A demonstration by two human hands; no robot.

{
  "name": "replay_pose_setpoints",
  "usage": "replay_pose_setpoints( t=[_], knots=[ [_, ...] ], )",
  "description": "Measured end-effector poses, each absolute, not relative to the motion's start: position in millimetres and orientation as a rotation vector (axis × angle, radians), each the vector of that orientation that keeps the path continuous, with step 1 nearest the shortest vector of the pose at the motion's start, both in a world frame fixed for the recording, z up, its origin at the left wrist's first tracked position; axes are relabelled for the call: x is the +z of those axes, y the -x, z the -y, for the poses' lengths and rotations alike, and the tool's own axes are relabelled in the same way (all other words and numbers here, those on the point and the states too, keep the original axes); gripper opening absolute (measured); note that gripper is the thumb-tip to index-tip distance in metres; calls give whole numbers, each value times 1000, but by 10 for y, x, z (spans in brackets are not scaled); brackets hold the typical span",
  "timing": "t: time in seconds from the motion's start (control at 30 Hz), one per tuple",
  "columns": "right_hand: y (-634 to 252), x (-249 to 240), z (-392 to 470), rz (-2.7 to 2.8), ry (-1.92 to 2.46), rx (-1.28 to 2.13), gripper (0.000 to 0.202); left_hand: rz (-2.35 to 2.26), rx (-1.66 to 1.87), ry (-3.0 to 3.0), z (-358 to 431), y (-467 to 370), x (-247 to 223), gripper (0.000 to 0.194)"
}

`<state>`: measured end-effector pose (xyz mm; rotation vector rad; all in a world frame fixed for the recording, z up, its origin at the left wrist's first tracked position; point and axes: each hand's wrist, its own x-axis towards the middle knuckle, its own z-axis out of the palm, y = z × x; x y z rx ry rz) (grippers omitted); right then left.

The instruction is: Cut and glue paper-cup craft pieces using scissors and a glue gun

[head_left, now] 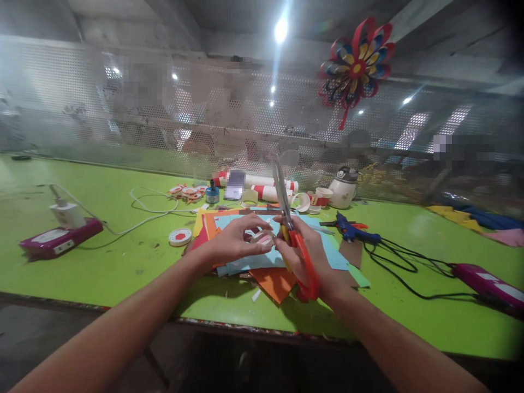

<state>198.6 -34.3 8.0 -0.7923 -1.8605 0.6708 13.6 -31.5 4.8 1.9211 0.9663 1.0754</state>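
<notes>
Red-handled scissors (298, 243) in right hand (316, 248)

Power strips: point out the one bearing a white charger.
The left strip: the white charger stands on it. The right strip has black cords, no charger in sight.

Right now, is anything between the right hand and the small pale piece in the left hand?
Nothing visible: the right hand is close beside the small pale piece; the scissors it holds point up, clear of it.
</notes>
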Motion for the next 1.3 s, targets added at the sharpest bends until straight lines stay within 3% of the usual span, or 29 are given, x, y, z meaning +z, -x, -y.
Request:
replay_pose_setpoints(
  t=[0.13, 0.37, 0.63, 0.9, 1.3],
  knots=[
    [-1982, 43, 323, 1867, 790, 657, 40, -916, 1040, -1919, 297, -120, 34, 37],
    [-1960, 121, 360, 1724, 818, 842, 27, -981, 1116, -1883, 319, -175, -4, 35],
    [-1976, 88, 339, 1675, 880, 966, 30, -1099, 1119, -2036, 328, -199, -13, 35],
    [-1972, 133, 310, 1773, 881, 845, 29, -1154, 1126, -2162, 314, -190, -24, 33],
    [-2120, 270, 323, 2018, 880, 564, 32, -796, 991, -1627, 271, 1, 69, 34]
  ],
)
